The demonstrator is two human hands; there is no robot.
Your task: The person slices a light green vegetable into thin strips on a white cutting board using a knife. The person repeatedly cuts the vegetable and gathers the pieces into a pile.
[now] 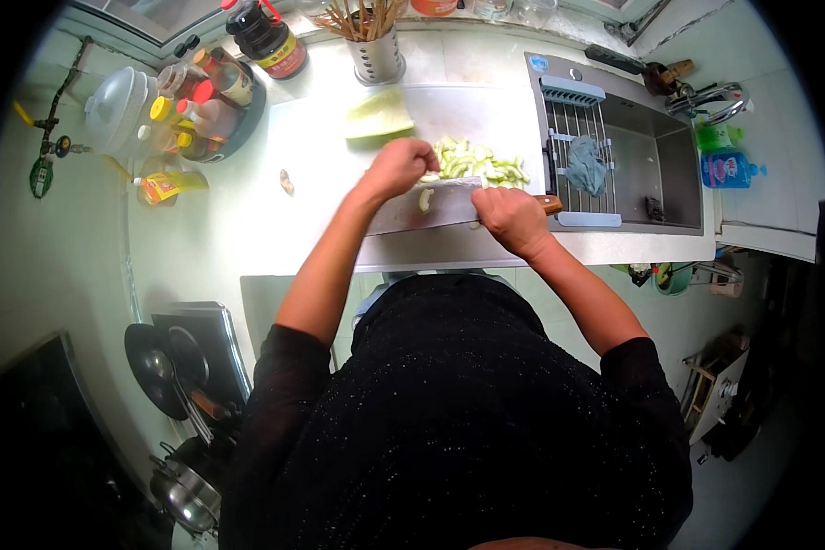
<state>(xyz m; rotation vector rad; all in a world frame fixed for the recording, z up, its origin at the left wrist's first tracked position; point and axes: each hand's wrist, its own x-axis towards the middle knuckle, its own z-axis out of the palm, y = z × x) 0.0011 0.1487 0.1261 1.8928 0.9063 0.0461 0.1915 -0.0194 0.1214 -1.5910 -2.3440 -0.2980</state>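
My right hand (513, 220) grips the wooden handle of a cleaver (412, 213). Its broad blade lies tilted along the near side of a white cutting board (454, 105), with a pale slice stuck to it. Just beyond the blade my left hand (400, 168) is closed, fingers curled down. Whatever it may hold is hidden. Touching or close to those fingers is a heap of pale green slices (478, 163), which look like gourd or melon. A large pale green chunk (379, 115) of similar flesh rests behind my left hand.
Right of the board is a steel sink (637, 151) with a drying rack and a grey-blue cloth (587, 167). A utensil holder (376, 57) with chopsticks and a dark bottle (266, 41) stand behind. Several sauce bottles (206, 115) crowd the left. A small brownish piece (286, 181) lies on the counter.
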